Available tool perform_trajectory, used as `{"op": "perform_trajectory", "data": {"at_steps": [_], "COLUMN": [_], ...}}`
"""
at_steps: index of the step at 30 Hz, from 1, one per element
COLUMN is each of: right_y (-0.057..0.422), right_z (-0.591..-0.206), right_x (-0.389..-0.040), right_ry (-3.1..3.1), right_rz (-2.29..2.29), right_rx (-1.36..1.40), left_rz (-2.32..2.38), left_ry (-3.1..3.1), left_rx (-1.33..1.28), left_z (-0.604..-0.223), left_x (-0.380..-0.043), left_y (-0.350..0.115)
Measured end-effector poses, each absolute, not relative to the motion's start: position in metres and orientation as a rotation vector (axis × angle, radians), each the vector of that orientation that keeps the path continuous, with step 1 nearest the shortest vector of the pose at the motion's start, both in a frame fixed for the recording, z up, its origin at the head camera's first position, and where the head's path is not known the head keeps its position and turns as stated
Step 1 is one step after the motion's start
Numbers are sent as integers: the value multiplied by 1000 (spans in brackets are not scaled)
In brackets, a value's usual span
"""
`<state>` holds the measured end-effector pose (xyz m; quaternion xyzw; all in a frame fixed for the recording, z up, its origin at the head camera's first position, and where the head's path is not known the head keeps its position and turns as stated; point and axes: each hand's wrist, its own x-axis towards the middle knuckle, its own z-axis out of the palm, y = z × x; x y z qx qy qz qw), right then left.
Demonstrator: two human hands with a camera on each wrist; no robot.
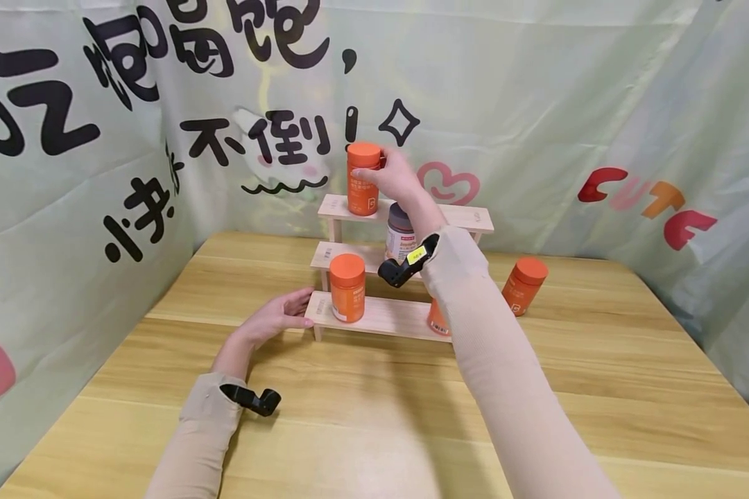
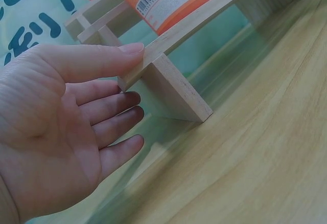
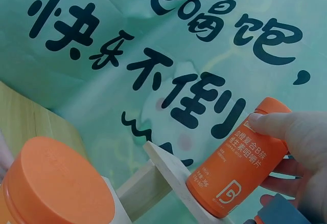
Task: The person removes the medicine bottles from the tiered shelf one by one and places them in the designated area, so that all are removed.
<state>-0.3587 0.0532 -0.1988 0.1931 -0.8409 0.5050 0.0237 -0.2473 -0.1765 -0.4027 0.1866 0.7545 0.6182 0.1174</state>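
Note:
A three-tier wooden display stand [image 1: 393,317] stands on the table. My right hand [image 1: 402,181] grips an orange supplement bottle [image 1: 363,197] at the left end of the top tier; its base meets the board in the right wrist view. My left hand [image 2: 56,116] holds the left end of the lowest tier, thumb on the board and index finger at its edge, the other fingers extended. Another orange bottle [image 1: 347,294] stands on that tier's left. A third [image 1: 438,319], on its right, is partly hidden by my right arm. A purple-capped white-labelled bottle [image 1: 400,239] occupies the middle tier.
One more orange bottle [image 1: 524,285] stands on the wooden table [image 1: 630,360], right of the stand. A printed cloth backdrop [image 1: 524,90] hangs behind the table and along its left side.

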Motion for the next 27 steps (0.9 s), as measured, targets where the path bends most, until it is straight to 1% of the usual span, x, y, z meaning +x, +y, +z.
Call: {"op": "perform_trajectory", "data": {"at_steps": [10, 17, 27], "right_y": [57, 66, 86], "right_z": [-197, -195, -179], "right_x": [-362, -360, -356], "right_ry": [-2626, -2638, -2517], "right_rz": [1484, 1414, 1542], "right_rx": [586, 515, 488], "left_rz": [1806, 1798, 1797], "left_ry": [2223, 2228, 2234], "left_rx": [531, 539, 554], "left_z": [-400, -402, -402], "left_x": [-249, -248, -249], "left_y": [-173, -171, -173]}}
